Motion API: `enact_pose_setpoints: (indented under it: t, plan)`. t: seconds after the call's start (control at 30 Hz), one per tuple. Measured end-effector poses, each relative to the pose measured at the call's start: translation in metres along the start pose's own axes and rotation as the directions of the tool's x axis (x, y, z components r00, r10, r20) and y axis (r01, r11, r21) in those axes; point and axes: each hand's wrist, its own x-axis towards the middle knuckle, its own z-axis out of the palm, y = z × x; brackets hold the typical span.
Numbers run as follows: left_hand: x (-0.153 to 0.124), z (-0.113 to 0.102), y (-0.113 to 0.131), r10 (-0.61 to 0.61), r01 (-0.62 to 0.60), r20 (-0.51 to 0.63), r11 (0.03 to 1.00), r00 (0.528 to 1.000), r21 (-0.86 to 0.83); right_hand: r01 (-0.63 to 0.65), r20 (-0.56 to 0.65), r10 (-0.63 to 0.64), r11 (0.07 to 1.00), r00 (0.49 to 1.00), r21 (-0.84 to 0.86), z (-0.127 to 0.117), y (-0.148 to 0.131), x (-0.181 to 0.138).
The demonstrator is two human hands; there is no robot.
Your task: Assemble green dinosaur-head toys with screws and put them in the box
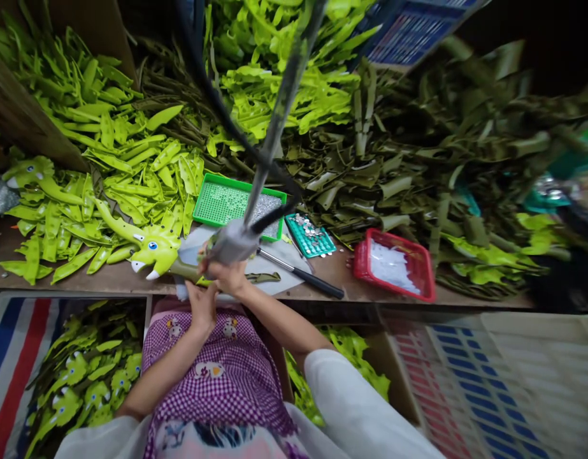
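Observation:
My right hand (229, 271) grips the grey body of a hanging power screwdriver (234, 242), whose cable runs up out of view. My left hand (201, 303) holds a dark green plastic part (186, 271) at the bench edge, under the tool's tip. Joined to that part, a lime-green dinosaur toy head (153, 252) with white horns lies just left of my hands. A green tray (222, 201) of small screws sits right behind the tool.
Heaps of lime-green parts (112, 153) and dark green parts (394, 172) cover the bench. A red basket (394, 264), a small teal tray (310, 236) of screws and a black-handled tool (303, 274) lie to the right. Bins of green toys (83, 376) stand below.

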Motion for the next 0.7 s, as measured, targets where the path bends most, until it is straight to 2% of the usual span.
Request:
enact_pose_setpoints:
  t: [0.07,0.13,0.17,0.2,0.3,0.37,0.47,0.6,0.7]
  plan:
    - [-0.002,0.001,0.005,-0.031,0.031,0.001,0.999,1.0,-0.025,0.175,-0.142,-0.174,0.984,0.974,-0.002,-0.007,-0.012,0.032]
    - [-0.004,0.003,0.009,-0.06,0.061,0.014,0.997,0.998,-0.054,0.333,-0.296,-0.345,0.938,0.891,-0.093,-0.017,-0.02,0.081]
    - [-0.004,0.003,0.011,-0.074,0.076,0.021,0.995,0.997,-0.071,0.352,-0.334,-0.399,0.916,0.854,-0.194,-0.023,-0.021,0.107]
    - [-0.005,0.003,0.012,-0.089,0.092,0.028,0.992,0.996,-0.086,0.322,-0.295,-0.404,0.902,0.866,-0.289,-0.03,-0.019,0.133]
    - [-0.004,0.003,0.015,-0.138,0.142,0.044,0.984,0.989,-0.107,0.293,-0.293,-0.395,0.895,0.871,-0.337,-0.049,-0.005,0.189]
    - [-0.004,0.003,0.015,-0.135,0.139,0.039,0.985,0.99,-0.107,0.311,-0.303,-0.406,0.897,0.862,-0.315,-0.058,0.007,0.204]
    - [-0.003,0.004,0.014,-0.118,0.119,0.021,0.988,0.993,-0.093,0.315,-0.307,-0.405,0.899,0.861,-0.303,-0.066,0.019,0.205]
    - [-0.002,0.006,0.012,-0.122,0.122,0.001,0.991,0.993,-0.06,0.291,-0.321,-0.383,0.909,0.866,-0.298,-0.068,0.019,0.201]
    - [-0.002,0.005,0.009,-0.116,0.115,-0.017,0.992,0.993,-0.053,0.281,-0.279,-0.366,0.912,0.888,-0.3,-0.067,0.019,0.201]
